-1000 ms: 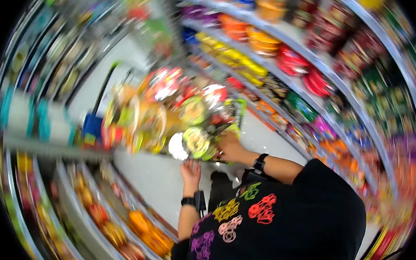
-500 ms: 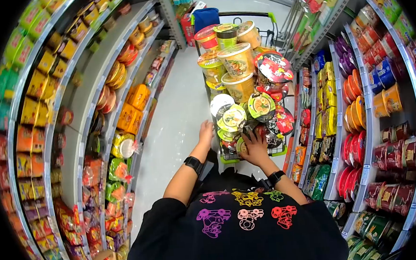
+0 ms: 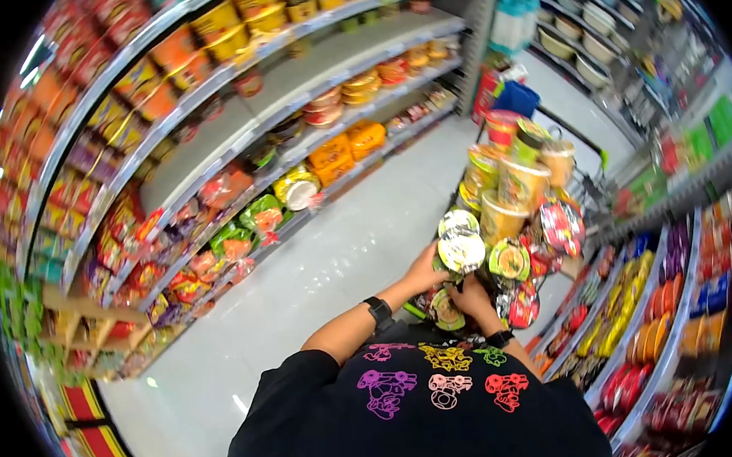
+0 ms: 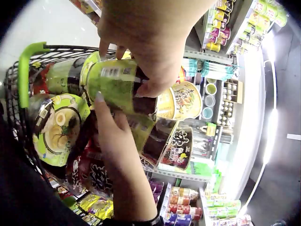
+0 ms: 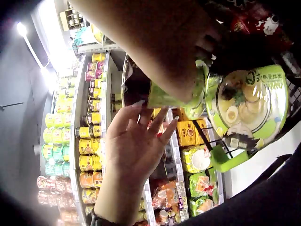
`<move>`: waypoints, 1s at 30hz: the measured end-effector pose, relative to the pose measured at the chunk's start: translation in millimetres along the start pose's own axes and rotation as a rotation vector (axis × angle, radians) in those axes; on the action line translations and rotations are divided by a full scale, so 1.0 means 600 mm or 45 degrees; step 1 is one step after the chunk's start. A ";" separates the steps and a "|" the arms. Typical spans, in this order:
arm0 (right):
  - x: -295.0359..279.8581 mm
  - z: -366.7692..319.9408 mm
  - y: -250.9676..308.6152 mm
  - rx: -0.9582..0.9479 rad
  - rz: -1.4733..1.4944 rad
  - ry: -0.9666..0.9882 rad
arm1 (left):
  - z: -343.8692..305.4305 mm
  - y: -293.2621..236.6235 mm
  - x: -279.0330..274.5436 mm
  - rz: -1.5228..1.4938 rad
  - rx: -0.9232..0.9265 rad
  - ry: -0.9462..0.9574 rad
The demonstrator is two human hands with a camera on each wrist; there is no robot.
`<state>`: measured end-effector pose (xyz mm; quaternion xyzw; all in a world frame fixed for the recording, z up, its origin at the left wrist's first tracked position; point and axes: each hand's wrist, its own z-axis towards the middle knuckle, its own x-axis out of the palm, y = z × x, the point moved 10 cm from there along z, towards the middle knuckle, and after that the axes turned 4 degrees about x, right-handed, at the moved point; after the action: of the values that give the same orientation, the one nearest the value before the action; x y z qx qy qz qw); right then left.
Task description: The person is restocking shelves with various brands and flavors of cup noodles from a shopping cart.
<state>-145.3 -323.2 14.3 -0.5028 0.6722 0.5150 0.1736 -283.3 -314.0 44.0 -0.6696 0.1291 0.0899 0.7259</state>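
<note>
In the head view my left hand (image 3: 423, 271) is at the near left side of a heaped cart, by a green-lidded noodle cup (image 3: 461, 253). My right hand (image 3: 473, 299) is just right of it, above another lidded cup (image 3: 447, 311). The left wrist view has my left hand (image 4: 148, 52) gripping a green and dark cup (image 4: 113, 84) lying on its side, while my right hand (image 4: 117, 146) holds it from the other side, thumb on its wall. In the right wrist view my left hand (image 5: 136, 146) has spread fingers against it; my right hand (image 5: 181, 66) partly covers it.
Cups and bowls (image 3: 521, 181) are piled in the cart, with a blue item (image 3: 516, 99) at its far end. Stocked shelves (image 3: 325, 105) stand on the left, more (image 3: 640, 321) on the right. Pale floor (image 3: 302, 274) runs between them.
The head view has swung, and the cart appears farther right and tilted. My left hand has moved from beside the cart onto the cups, close to my right hand.
</note>
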 end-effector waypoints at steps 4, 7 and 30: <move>0.024 -0.006 0.042 0.024 0.221 -0.183 | -0.056 -0.033 -0.039 -0.003 0.070 0.015; 0.054 -0.008 0.041 -0.104 0.384 -0.315 | -0.092 -0.010 -0.052 0.031 -0.025 0.006; 0.070 0.018 0.056 0.073 0.405 -0.103 | -0.057 0.036 -0.086 0.121 0.023 -0.089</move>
<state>-195.3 -335.9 -4.3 -0.3639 0.7501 0.5365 0.1311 -341.0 -343.8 37.2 -0.6526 0.1362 0.1464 0.7308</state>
